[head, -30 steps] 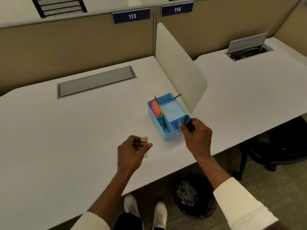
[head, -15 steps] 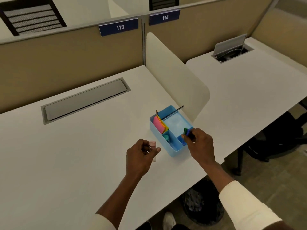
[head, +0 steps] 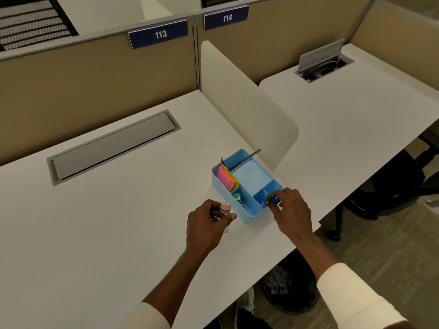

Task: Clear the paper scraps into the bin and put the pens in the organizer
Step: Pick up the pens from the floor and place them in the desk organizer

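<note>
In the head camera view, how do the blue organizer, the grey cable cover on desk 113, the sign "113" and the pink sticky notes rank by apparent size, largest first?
1. grey cable cover
2. blue organizer
3. sign "113"; it is farther away, so its true size is unsure
4. pink sticky notes

An open-plan office with numbered workstations: blue plates reading 113 point(head: 158, 34) and 114 point(head: 226, 18) sit at twelve o'clock on tan cubicle partitions point(head: 99, 77), above white desks point(head: 95, 222) with cable hatches point(head: 111, 146); a black chair point(head: 389, 186) stands at three o'clock.
</note>
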Action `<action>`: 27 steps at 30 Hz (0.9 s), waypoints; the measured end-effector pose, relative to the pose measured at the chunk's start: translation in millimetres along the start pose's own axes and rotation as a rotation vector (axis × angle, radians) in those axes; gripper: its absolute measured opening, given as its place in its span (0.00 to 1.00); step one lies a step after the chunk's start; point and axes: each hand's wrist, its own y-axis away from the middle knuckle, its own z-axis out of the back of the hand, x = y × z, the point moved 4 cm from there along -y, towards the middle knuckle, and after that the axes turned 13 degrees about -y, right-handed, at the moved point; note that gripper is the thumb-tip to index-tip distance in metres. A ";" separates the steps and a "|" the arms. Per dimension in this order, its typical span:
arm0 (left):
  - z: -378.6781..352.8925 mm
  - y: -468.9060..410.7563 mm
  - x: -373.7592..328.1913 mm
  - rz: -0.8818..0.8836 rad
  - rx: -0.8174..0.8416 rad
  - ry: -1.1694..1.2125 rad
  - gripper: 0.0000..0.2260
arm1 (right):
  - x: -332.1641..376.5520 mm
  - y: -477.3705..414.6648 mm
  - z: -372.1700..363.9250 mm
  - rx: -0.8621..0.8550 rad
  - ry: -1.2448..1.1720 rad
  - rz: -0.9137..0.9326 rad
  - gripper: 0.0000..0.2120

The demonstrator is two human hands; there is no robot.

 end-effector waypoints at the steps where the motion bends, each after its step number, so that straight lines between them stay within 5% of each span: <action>1: -1.9 1.1 -2.3 0.001 0.000 0.006 0.21 | 0.3 -0.2 -0.1 0.005 -0.003 0.001 0.11; 12: -21.5 9.7 -21.7 0.008 -0.001 0.058 0.20 | -2.3 10.9 6.6 0.005 -0.286 -0.004 0.18; 18: -38.0 21.1 -35.5 0.016 0.000 0.114 0.18 | 6.9 36.4 20.8 -0.087 -0.381 -0.012 0.13; 27: -45.3 41.0 -66.7 -0.009 -0.007 0.165 0.07 | 18.5 60.5 21.0 0.136 -0.588 -0.016 0.26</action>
